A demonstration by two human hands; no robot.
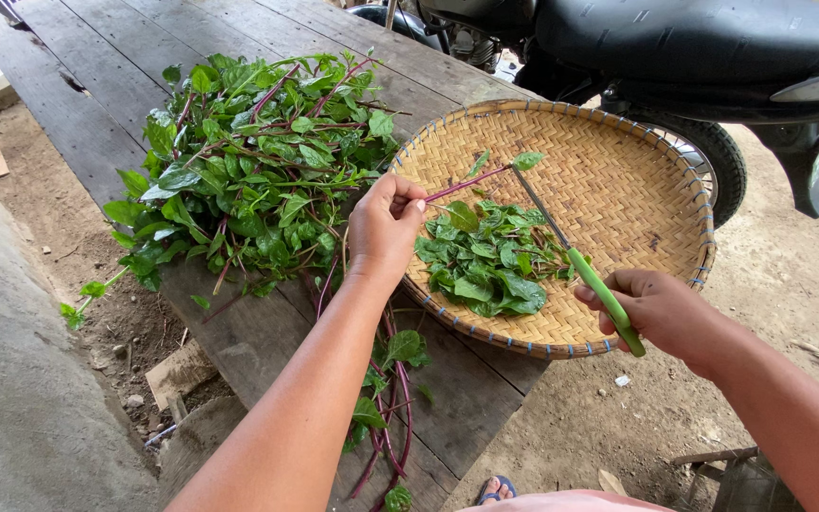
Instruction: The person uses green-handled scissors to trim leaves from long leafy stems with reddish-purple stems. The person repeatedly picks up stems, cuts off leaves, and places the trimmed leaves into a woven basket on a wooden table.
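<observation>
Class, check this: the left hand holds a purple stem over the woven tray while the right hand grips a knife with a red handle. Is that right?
Not quite: the handle is green, not red. The head view shows the right hand gripping a green-handled knife, while the left hand holds a purple stem over the woven tray.

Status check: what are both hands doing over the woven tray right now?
Left hand pinches a purple stem over the woven tray. Right hand grips a green-handled knife, blade at the stem. Cut leaves below.
</observation>
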